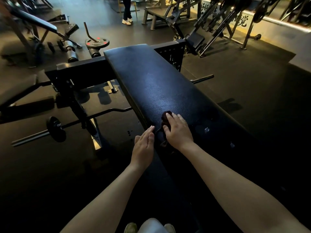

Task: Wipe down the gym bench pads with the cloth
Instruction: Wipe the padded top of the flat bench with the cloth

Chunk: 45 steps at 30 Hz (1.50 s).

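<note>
A long black padded gym bench (151, 81) runs from the near middle away to the upper left. On its near part lies a small dark cloth (165, 118), bunched under my right hand (177, 131), which presses down on it with the fingers bent over it. Part of the cloth trails toward me beside the wrist. My left hand (143, 146) is held flat with straight fingers at the pad's left edge, right beside the cloth, holding nothing.
A black steel frame (80, 71) crosses under the bench's far end. A barbell with a small plate (56, 129) lies on the floor at left. A weight plate (97, 42), other benches and racks stand behind. A person's legs (127, 10) are at the far top.
</note>
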### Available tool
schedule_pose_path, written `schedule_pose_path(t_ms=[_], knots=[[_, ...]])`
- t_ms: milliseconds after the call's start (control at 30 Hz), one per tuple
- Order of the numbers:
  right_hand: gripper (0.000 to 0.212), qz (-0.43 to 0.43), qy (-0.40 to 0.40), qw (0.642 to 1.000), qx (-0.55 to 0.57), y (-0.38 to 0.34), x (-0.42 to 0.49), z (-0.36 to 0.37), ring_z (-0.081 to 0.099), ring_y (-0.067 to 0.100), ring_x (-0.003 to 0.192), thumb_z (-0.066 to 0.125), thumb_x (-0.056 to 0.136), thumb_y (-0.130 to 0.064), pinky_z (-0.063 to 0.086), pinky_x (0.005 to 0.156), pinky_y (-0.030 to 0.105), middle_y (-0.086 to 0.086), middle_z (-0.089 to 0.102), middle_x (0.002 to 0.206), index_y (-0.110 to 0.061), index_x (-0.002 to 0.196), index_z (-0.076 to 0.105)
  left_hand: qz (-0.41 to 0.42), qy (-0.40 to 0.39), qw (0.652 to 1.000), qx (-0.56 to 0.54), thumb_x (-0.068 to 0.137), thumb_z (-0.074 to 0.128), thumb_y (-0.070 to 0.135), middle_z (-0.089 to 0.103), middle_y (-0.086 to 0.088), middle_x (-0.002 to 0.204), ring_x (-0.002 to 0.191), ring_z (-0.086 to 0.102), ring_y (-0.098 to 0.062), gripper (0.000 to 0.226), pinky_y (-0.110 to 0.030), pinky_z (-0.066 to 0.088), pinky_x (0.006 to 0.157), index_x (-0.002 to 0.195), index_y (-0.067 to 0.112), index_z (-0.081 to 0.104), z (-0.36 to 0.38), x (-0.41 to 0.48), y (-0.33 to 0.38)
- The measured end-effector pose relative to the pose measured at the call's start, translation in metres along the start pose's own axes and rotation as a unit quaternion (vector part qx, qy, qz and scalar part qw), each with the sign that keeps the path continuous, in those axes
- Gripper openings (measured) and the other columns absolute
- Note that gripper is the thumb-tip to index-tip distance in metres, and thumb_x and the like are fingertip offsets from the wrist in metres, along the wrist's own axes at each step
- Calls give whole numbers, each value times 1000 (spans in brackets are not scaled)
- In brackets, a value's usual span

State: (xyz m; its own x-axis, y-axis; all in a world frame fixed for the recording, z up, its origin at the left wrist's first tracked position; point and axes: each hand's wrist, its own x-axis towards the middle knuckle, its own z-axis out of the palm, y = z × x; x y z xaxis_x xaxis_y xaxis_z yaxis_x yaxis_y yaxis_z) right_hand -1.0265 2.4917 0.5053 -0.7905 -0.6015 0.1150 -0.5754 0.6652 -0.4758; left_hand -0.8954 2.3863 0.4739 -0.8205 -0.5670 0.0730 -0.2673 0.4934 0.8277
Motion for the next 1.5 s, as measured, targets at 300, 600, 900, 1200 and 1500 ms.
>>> schedule_pose_path(t_ms=[300, 600, 900, 1200, 1500], knots=[[33, -181, -36, 979, 91, -19, -26, 17, 52, 24, 130, 55, 97, -20, 42, 110, 37, 4, 61, 136, -18, 128, 67, -35, 63, 991, -113, 109, 39, 29, 52, 0, 148, 134, 44, -4, 41, -23, 31, 113, 146, 16, 50, -4, 8, 5], [45, -30, -19, 999, 39, -32, 29, 20, 24, 27, 149, 43, 103, -24, 15, 122, 38, 6, 36, 158, -17, 148, 45, -57, 28, 985, -159, 105, 40, 44, 52, 3, 149, 136, 48, -7, 49, -39, 36, 118, 148, 22, 48, -10, 9, -10], [32, -160, -51, 982, 80, -28, -21, 17, 46, 25, 137, 60, 97, -18, 32, 116, 32, 5, 58, 140, -13, 128, 67, -46, 42, 979, -194, 103, 37, 39, 51, 3, 148, 136, 44, -2, 50, -25, 31, 117, 146, 17, 49, -4, 0, 0], [39, -11, 23, 999, 40, -15, -25, 5, 36, 27, 143, 49, 101, -21, 28, 119, 40, 10, 47, 150, -18, 140, 55, 0, -1, 998, -60, 108, 41, 30, 35, 4, 160, 148, 26, -6, 43, -23, 15, 121, 149, 20, 46, 2, -6, -4], [37, -26, 59, 997, 44, 1, -18, -12, 46, 29, 136, 55, 97, -13, 29, 115, 31, 12, 54, 142, -12, 133, 61, 45, -7, 998, -39, 107, 45, 24, 43, 4, 154, 143, 35, -7, 40, -17, 18, 117, 145, 16, 51, -4, -5, -7]])
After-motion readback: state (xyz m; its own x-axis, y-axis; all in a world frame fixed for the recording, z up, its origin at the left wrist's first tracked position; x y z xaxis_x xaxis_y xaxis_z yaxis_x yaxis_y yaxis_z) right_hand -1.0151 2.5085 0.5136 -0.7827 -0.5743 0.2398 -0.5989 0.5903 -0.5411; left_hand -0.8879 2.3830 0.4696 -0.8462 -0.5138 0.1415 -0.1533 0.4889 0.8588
